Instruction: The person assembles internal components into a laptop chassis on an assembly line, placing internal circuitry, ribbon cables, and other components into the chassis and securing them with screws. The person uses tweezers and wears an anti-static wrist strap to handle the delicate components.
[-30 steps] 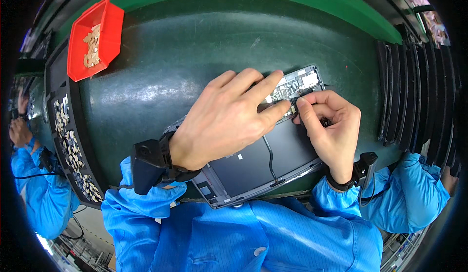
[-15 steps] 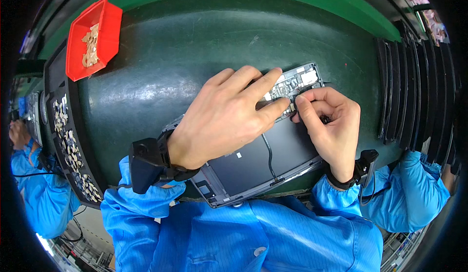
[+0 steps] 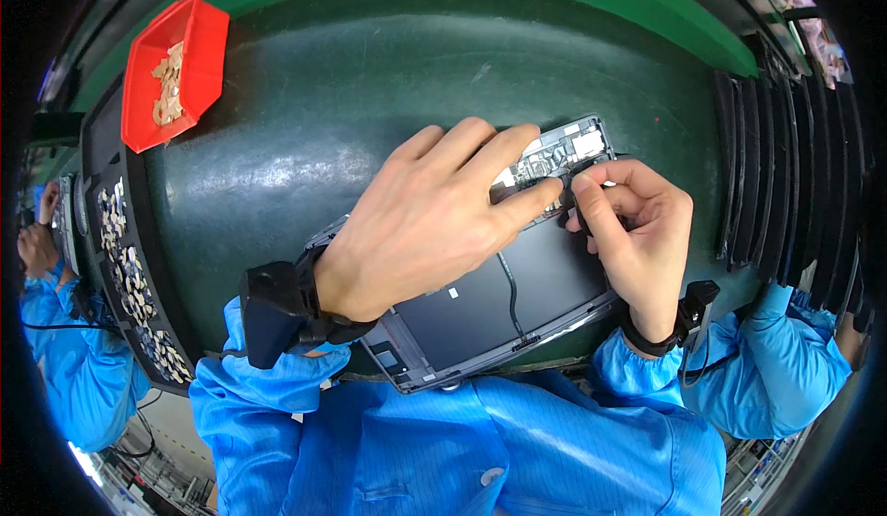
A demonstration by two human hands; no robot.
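An opened laptop casing (image 3: 545,280) lies tilted on the green table in front of me, with a dark flat panel and a black cable (image 3: 510,294) running across it. Along its far edge, a circuit board (image 3: 554,160) is exposed. My left hand (image 3: 434,211) rests across the casing, its fingers stretched over the board and its thumb pointing right. Close to that thumb tip, my right hand (image 3: 642,234) is closed in a pinch at the board's right end. What sits between those fingertips is dark and too small to make out. Both wrists wear black devices.
A red bin (image 3: 205,72) with tan pieces stands at the far left. Below it lies a black tray (image 3: 166,280) of small parts. Several black panels (image 3: 785,174) stand upright on the right. A co-worker's hand (image 3: 37,248) shows at left, another's blue sleeve (image 3: 785,368) at right.
My right hand has shifted slightly to the right, still pinched. My left thumb has reached a little farther right and up, toward the right fingertips.
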